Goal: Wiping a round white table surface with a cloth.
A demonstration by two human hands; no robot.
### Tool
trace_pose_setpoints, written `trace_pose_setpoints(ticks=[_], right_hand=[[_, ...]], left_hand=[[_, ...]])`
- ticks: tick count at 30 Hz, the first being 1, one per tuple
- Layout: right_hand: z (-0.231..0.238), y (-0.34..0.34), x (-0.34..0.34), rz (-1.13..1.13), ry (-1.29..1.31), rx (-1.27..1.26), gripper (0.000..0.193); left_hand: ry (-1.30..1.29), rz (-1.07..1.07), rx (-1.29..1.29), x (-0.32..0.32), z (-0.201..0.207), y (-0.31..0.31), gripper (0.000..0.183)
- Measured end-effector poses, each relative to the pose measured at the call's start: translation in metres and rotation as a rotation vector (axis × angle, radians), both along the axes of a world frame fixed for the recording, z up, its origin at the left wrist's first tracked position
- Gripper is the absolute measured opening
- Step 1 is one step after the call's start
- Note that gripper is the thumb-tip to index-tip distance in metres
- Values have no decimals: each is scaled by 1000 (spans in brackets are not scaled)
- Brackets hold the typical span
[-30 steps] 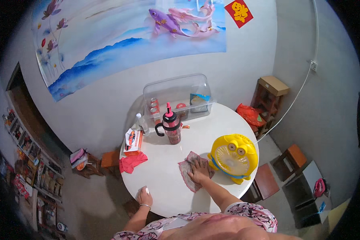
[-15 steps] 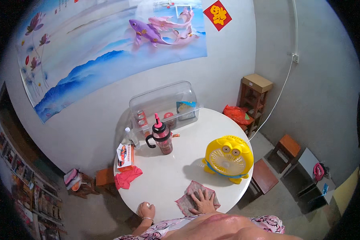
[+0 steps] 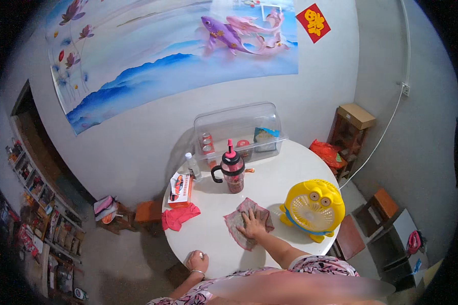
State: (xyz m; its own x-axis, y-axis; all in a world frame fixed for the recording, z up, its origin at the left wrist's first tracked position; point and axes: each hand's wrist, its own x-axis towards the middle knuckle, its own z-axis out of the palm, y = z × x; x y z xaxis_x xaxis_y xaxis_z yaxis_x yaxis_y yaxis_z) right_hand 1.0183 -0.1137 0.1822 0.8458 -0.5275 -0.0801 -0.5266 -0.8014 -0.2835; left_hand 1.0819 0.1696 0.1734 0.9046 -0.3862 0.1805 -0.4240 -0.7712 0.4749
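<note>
My right hand (image 3: 254, 224) lies flat with its fingers spread on a greyish cloth with a pink edge (image 3: 245, 241), pressing it against the white round table (image 3: 213, 244). At the table's near left edge my left hand (image 3: 197, 261) is closed in a fist. Something small and white shows at its fingers, too small to name. A pink cloth (image 3: 180, 216) lies crumpled at the left edge. Beyond my right hand stands a tumbler with a black handle and pink spout (image 3: 232, 170). To the right is a yellow cartoon-shaped fan (image 3: 314, 209).
A tissue box (image 3: 180, 190) and a clear bottle (image 3: 192, 165) stand at the back left. Behind the tumbler, a clear lidded bin (image 3: 239, 124) holds cans and packets. A white cord (image 3: 375, 145) runs behind the fan. Stools (image 3: 382, 202) stand around the table.
My right hand has slid the greyish cloth away from the table's near edge, toward the tumbler. My left hand remains a fist at the edge. The whole view has shifted.
</note>
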Motion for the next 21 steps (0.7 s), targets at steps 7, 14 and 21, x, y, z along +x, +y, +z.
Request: trace_pose_setpoints(ticks=[7, 14, 21], right_hand=[[5, 48, 11, 186, 40, -126, 73], [8, 62, -58, 329, 13, -75, 73], [5, 58, -131, 215, -6, -52, 72]], left_hand=[[10, 21, 2, 4, -6, -6, 19], [-21, 10, 6, -2, -15, -14, 20], [-44, 7, 23, -9, -21, -9, 19]])
